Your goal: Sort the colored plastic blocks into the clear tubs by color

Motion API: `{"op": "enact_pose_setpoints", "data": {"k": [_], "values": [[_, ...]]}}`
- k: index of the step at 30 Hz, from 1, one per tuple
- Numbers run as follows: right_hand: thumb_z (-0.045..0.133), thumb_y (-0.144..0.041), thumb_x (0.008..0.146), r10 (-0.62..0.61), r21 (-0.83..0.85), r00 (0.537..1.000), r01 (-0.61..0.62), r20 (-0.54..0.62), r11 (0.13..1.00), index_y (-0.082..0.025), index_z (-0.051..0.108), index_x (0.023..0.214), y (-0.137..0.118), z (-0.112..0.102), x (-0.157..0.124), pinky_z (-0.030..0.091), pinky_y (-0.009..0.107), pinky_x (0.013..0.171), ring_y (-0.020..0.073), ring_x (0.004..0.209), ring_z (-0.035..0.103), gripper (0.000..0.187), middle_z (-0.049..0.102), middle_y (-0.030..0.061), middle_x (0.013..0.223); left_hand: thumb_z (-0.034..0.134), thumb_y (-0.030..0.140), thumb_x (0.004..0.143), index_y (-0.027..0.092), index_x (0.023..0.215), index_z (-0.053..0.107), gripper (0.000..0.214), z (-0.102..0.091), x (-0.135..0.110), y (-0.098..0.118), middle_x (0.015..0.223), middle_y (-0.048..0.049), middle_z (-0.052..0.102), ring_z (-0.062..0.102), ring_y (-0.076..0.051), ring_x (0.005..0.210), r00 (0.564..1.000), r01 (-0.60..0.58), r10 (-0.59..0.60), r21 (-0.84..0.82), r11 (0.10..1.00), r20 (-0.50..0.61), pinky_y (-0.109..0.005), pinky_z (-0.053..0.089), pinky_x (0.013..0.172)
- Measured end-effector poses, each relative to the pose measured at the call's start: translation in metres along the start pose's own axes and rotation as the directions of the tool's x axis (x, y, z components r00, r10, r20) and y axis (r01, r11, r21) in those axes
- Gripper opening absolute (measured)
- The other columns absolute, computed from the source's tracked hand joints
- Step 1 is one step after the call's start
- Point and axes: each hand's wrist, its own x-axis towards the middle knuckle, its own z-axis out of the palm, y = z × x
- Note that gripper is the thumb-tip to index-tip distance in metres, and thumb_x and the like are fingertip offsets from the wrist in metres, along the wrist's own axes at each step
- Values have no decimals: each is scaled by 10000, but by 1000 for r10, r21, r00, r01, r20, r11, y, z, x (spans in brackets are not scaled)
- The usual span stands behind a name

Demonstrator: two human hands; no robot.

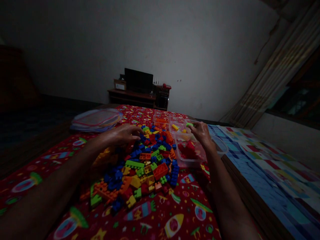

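A heap of small plastic building blocks (145, 163) in red, blue, green, yellow and orange lies on a red patterned cloth (175, 213). My left hand (122, 135) rests on the far left side of the heap, fingers curled down into the blocks; what they grip is hidden. My right hand (201, 131) hovers over clear plastic tubs, pinching a small green block (189, 124). The nearest tub (190, 151) holds red blocks. Tubs behind it hold yellow blocks (178, 128) and orange blocks (161, 121).
A stack of clear lids (96, 120) lies at the far left of the cloth. A blue checked mat (262, 166) covers the floor to the right. A low cabinet with a dark screen (138, 88) stands against the back wall. A curtain (275, 66) hangs at right.
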Motion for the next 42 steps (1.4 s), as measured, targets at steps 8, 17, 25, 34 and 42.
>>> {"op": "enact_pose_setpoints", "data": {"k": [8, 17, 25, 34, 42], "values": [[475, -204, 814, 144, 45, 984, -140, -109, 989, -50, 673, 1047, 33, 14, 10, 480, 321, 756, 237, 777, 675, 342, 716, 141, 747, 571, 332, 735, 194, 1106, 671, 409, 4, 5, -21, 987, -67, 721, 657, -225, 886, 1000, 28, -30, 189, 982, 6, -286, 494, 803], [483, -188, 864, -128, 165, 986, 109, 110, 980, -130, 729, 908, -33, 10, -6, 448, 224, 646, 153, 681, 659, 256, 719, 85, 749, 565, 286, 748, 183, 1162, 649, 435, 10, -1, -1, 1053, -78, 697, 644, -216, 931, 995, 65, -86, 298, 952, 55, -252, 483, 802], [480, -131, 861, -339, 210, 908, 292, 246, 933, -145, 695, 776, -71, 2, -29, 315, 221, 559, 102, 595, 533, 232, 664, 53, 704, 542, 315, 704, 185, 1184, 626, 504, -3, -4, 9, 1015, -59, 702, 647, -198, 870, 993, 117, -118, -51, 992, -5, -247, 509, 714], [472, -367, 938, -555, 536, 773, 342, 307, 772, -121, 643, 740, -107, 16, -55, 234, 215, 525, 60, 545, 399, 359, 525, -28, 613, 614, 506, 708, 200, 1002, 663, 427, 0, -10, 30, 975, -32, 692, 632, -224, 915, 979, 6, -94, -435, 900, -180, -279, 503, 781], [594, -335, 834, -408, 504, 831, 186, 377, 843, -124, 586, 620, -113, 28, -55, 201, 216, 505, 54, 516, 360, 301, 425, -58, 535, 691, 491, 644, 198, 861, 597, 377, 15, -3, 27, 882, -18, 674, 632, -203, 892, 987, -109, 3, -660, 743, -160, -312, 488, 829]]}}
